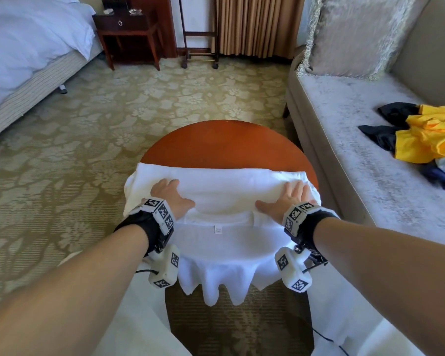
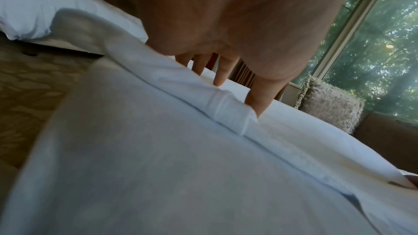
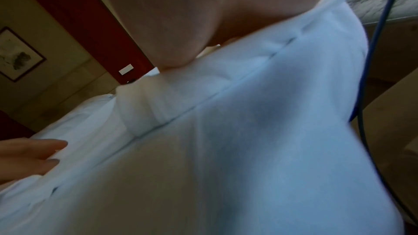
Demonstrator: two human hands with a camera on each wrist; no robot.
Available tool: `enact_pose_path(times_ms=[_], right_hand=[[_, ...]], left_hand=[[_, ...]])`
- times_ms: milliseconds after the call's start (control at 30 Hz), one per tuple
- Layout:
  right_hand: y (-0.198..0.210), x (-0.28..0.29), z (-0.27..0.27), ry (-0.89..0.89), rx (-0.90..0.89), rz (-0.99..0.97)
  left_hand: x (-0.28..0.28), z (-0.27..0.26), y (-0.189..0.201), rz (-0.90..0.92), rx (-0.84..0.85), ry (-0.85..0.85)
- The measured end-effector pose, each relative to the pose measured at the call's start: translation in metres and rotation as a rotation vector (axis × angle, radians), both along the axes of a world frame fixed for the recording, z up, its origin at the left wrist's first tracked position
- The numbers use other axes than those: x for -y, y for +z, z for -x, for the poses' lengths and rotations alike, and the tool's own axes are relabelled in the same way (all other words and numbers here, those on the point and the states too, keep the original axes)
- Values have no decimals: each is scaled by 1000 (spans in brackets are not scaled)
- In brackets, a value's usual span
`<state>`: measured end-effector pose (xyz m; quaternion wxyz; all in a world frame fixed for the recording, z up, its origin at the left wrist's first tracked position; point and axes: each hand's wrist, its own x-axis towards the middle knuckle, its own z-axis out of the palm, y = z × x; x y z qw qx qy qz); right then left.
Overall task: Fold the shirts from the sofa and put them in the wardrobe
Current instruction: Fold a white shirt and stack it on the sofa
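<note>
Your left hand (image 1: 170, 196) lies flat w/ fingers straight, pressing the white shirt (image 1: 221, 191) near the bench's (image 1: 226, 142) left edge; the left wrist view shows the fingertips (image 2: 219, 82) touching the folded layer, gripping nothing. The shirt sits across the near half of the round bench, far half bare. Its long axis runs left-right, the doubled-over band lies along the middle, and the collar w/ label (image 1: 218, 229) is between your wrists. The lower part hangs off the near edge toward you. Your right hand (image 1: 287, 199) mirrors the left near the right edge, also flat and spread, palm down on the cloth. Both hands are equally near the fold, so prob. you're smoothing it, and the next fold likely goes sideways, end to end. Further right, the unfolded pile (yellow shirt (image 1: 432, 134), dark ones) waits on the sofa (image 1: 344, 129), well apart from the bench.
</note>
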<state>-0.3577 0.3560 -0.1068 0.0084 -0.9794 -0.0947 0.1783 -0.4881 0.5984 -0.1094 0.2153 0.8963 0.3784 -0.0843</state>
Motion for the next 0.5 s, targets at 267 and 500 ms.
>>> enact_pose_path(times_ms=[267, 500], right_hand=[[12, -36, -42, 50, -94, -22], [8, -77, -104, 58, -10, -23]], left_hand=[[-32, -45, -2, 61, -109, 6], [-64, -91, 2, 136, -102, 50]])
